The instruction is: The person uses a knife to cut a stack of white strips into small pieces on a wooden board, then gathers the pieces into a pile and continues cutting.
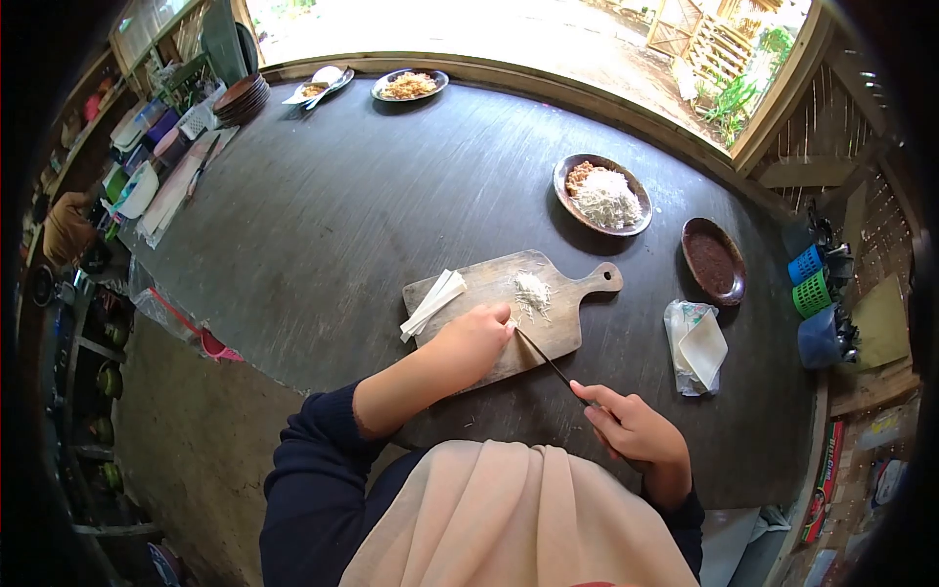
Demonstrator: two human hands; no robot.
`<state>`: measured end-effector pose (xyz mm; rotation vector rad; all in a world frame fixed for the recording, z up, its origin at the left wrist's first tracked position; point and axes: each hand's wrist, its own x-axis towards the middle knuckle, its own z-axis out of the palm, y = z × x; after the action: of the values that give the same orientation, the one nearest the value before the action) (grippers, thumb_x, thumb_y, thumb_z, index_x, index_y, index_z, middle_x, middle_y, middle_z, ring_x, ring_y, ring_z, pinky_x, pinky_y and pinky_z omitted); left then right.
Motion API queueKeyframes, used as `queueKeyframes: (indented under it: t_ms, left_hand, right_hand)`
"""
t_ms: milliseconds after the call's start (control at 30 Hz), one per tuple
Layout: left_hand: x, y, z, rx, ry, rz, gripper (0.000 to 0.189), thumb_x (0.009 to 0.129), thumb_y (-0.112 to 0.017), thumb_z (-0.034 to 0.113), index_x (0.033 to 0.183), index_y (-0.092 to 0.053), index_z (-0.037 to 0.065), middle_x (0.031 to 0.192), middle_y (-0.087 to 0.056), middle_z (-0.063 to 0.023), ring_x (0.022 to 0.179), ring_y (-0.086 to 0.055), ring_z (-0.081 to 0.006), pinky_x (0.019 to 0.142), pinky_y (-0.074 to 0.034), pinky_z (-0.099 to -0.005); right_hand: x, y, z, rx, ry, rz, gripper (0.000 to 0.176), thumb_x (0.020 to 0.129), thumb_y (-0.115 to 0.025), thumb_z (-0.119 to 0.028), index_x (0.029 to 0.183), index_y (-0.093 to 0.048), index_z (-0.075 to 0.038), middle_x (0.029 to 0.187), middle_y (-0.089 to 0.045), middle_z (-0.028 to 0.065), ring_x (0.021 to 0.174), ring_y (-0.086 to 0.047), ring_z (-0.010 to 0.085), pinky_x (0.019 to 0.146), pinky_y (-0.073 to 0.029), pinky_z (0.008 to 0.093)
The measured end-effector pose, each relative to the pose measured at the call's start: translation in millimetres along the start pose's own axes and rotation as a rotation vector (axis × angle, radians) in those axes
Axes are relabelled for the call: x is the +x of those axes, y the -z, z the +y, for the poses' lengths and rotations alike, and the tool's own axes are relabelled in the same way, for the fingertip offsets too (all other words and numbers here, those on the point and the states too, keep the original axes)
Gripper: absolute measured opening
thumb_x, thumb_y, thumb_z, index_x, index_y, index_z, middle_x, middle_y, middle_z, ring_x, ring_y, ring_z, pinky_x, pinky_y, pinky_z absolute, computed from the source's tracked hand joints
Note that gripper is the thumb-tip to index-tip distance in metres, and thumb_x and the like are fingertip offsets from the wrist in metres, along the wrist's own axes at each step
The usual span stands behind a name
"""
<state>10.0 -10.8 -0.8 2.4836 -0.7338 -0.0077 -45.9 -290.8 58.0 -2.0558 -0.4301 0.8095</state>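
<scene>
Right grip [634, 430]: knife [550, 364] is held by its handle | left grip [475, 344]: curled beside knife, what is held cannot be told | white strips [433, 305], shreds [532, 294]: laid on board [561, 335] | left fingertips [502, 312] are best tucked back

The single head-worn camera looks forward and steeply down from above the beige scarf [509, 519], near the left hand [474, 344] and right hand [641, 430], its wide, round-edged view spanning the dark table [333, 196] up to the window opening [469, 29].
</scene>
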Motion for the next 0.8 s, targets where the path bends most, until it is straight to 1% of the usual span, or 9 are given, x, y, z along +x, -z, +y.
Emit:
queueKeyframes:
  t_ms: [233,400,500,800]
  left_hand:
    - [-0.9,-0.7,-2.1,0.014,-0.006,-0.008,0.019,0.096,-0.055,0.012,0.092,-0.065,-0.004,0.096,-0.059,-0.0142,0.09,-0.06,-0.0329,0.081,-0.048,-0.0402]
    - [-0.7,-3.1,-3.1,0.008,0.039,-0.018,0.018,0.095,-0.056,0.011,0.096,-0.066,-0.003,0.099,-0.06,-0.0141,0.093,-0.06,-0.0329,0.084,-0.049,-0.0394]
    - [-0.8,-0.3,-3.0,0.054,0.0,-0.041,0.017,0.094,-0.056,0.01,0.097,-0.066,-0.003,0.1,-0.06,-0.0141,0.095,-0.061,-0.0326,0.085,-0.049,-0.0389]
    - [-1.0,4.1,1.5,0.042,0.004,-0.044,0.015,0.091,-0.057,0.005,0.099,-0.067,-0.003,0.1,-0.059,-0.0136,0.095,-0.061,-0.0316,0.085,-0.05,-0.0376]
  right_hand:
    - [4.4,-4.6,-2.0,0.055,-0.031,0.011,0.042,0.102,-0.046,-0.014,0.143,-0.045,-0.008,0.06,-0.054,0.0026,0.045,-0.053,0.0103,0.051,-0.046,0.0264]
    - [6.1,-5.2,-2.6,0.094,-0.051,0.005,0.042,0.102,-0.046,-0.014,0.143,-0.045,-0.008,0.061,-0.053,0.0021,0.045,-0.052,0.0098,0.051,-0.046,0.0261]
    - [7.3,-5.9,-1.1,0.108,-0.042,0.001,0.042,0.102,-0.046,-0.014,0.143,-0.045,-0.008,0.061,-0.053,0.0021,0.045,-0.052,0.0094,0.05,-0.046,0.0261]
    - [12.1,-10.7,-0.8,0.102,-0.011,0.036,0.041,0.101,-0.047,-0.013,0.142,-0.047,-0.01,0.058,-0.052,0.0022,0.044,-0.052,0.0095,0.049,-0.045,0.0264]
